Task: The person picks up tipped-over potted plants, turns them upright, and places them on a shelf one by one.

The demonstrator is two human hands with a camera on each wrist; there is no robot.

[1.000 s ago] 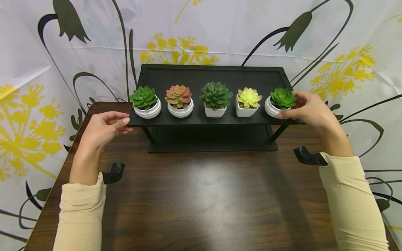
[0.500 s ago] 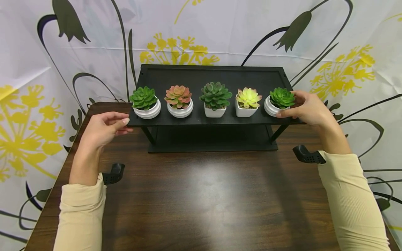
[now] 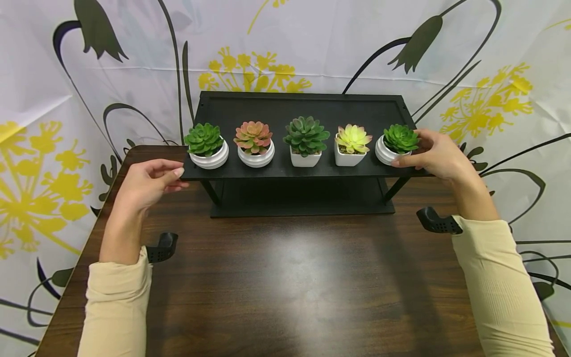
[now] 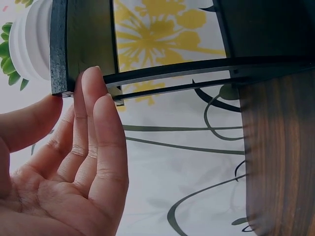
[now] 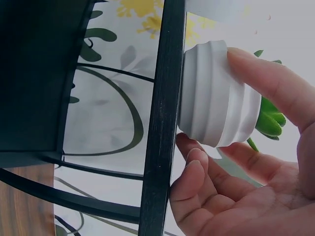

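Observation:
A black two-tier shelf [image 3: 366, 111] stands on the table, with several small potted succulents in a row on its top board. My left hand [image 3: 144, 183] pinches the left front corner of that board. In the left wrist view, the thumb [image 4: 34, 120] lies at the board's edge and the fingers reach underneath. At the right end, my right hand [image 3: 443, 153] grips a green succulent in a round white pot [image 3: 384, 152]. The right wrist view shows the ribbed pot [image 5: 211, 98] resting on the board, the thumb against its side and the fingers curled behind it.
Left of the held pot stand a yellow succulent [image 3: 354, 140], a dark green one [image 3: 307, 136], a pink-orange one [image 3: 254, 137] and another green one [image 3: 204, 139], all in white pots. The brown wooden table [image 3: 250, 287] extends in front; a floral cloth [image 3: 276, 29] hangs behind.
Over the last second the right hand and its potted succulent have shifted very slightly left. The left hand stays at the shelf corner, and the other pots have not moved.

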